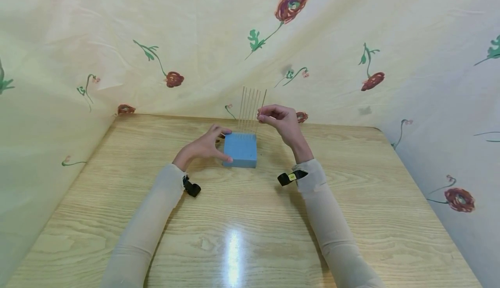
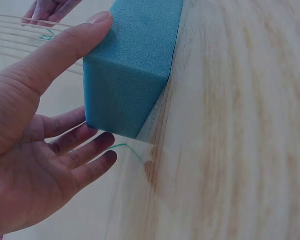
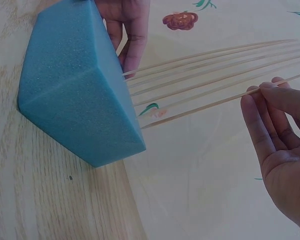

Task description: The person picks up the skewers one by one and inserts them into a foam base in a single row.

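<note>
A blue foam block [image 1: 240, 150] rests on the table, with a row of several thin wooden skewers [image 3: 190, 90] standing up from its top along the far side. My left hand [image 1: 204, 146] holds the block at its left side, thumb at the near corner and fingers spread toward the back. Between thumb and fingertips, my right hand [image 1: 284, 124] pinches one skewer [image 3: 190, 112] partway up. This skewer is at the right end of the row and leans slightly right, its lower end at the block's top near the edge.
The wood-grain table [image 1: 218, 210] extends around the block. Behind it and along both sides hangs a pale cloth [image 1: 218, 27] with painted flowers, close behind the skewers. Black straps with small devices [image 1: 191, 187] sit on both wrists over light sleeves.
</note>
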Demonstrator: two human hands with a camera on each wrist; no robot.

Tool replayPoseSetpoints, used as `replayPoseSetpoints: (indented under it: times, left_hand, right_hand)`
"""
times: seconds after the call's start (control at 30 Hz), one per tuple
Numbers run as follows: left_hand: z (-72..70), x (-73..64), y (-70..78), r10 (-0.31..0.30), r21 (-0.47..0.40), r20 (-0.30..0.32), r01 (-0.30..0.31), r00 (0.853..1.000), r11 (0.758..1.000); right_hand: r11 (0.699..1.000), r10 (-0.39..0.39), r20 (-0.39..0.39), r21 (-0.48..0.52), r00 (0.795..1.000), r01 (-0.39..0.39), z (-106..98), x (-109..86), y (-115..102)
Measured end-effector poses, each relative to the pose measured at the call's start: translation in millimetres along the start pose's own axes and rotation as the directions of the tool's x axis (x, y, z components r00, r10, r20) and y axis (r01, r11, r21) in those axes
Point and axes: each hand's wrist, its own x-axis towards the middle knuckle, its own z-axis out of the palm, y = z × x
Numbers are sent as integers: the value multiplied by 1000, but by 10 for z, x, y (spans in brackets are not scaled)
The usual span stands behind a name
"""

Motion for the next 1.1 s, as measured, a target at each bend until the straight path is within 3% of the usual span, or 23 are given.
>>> replayPoseSetpoints:
  times: [1.1]
  left_hand:
    - [6,5,-6,-1,-6,-6,1,1000,1000]
  right_hand:
    - [999,-14,2,-33,1000,14,-3,5,17]
